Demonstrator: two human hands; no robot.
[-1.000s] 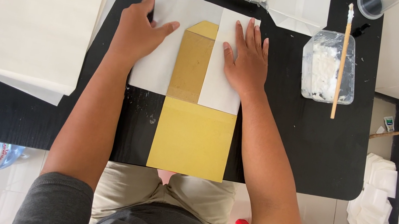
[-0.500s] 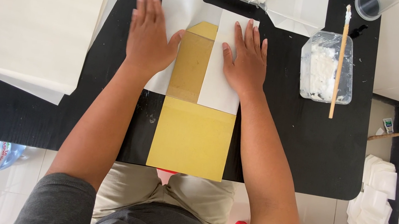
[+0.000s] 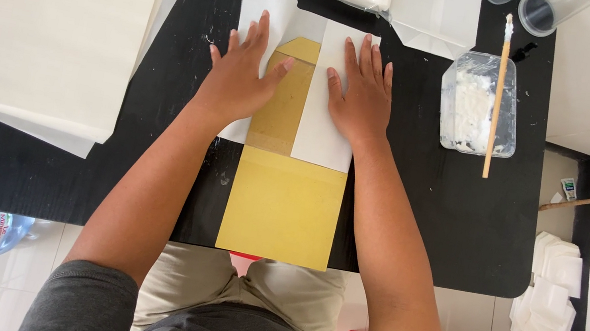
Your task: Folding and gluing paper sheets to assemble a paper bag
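2 hands, left [image 3: 239, 81] & right [image 3: 360, 96], open flat on 1 white sheet [image 3: 326, 127], 1 yellow board [image 3: 282, 205], 2 cups [image 3: 536, 10]

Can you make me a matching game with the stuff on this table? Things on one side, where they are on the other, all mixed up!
Things:
1. left hand
2. right hand
3. wooden stick
4. yellow board

Places:
A. lying across the clear plastic tub of white paste
B. flat on the right white paper flap
C. at the near edge of the black table, sticking out over it
D. on the left white paper flap, thumb reaching the tan middle

Pairs: 1-D, 2-B, 3-A, 4-C
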